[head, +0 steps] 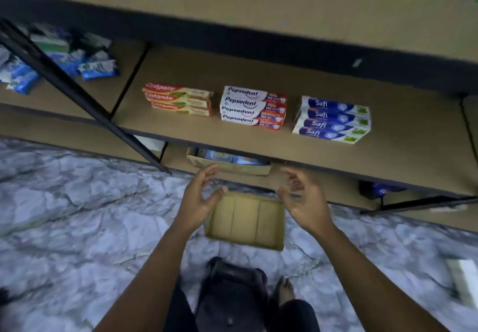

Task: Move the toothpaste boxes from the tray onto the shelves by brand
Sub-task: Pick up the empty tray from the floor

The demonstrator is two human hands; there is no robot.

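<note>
Poised over a cardboard tray [245,219] on marbled floor [77,215]: left hand [199,199] and right hand [302,199], fingers loosely spread, gripping nothing. Beyond, tucked under the shelf [388,150], an open carton [227,164]. Crossing at left, a black diagonal brace [64,78], in front of blue packets [98,69]. On the shelf, side by side in flat stacks: red Colgate boxes [178,98], white-and-red Pepsodent boxes [253,107], blue-and-white Safi boxes [332,119].

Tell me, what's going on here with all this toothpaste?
A person is sorting toothpaste boxes onto a shelf. Three stacks sit there side by side: Colgate, Pepsodent and Safi. The cardboard tray on the floor holds no boxes, and the left hand and right hand hover open above it, holding nothing.
</note>
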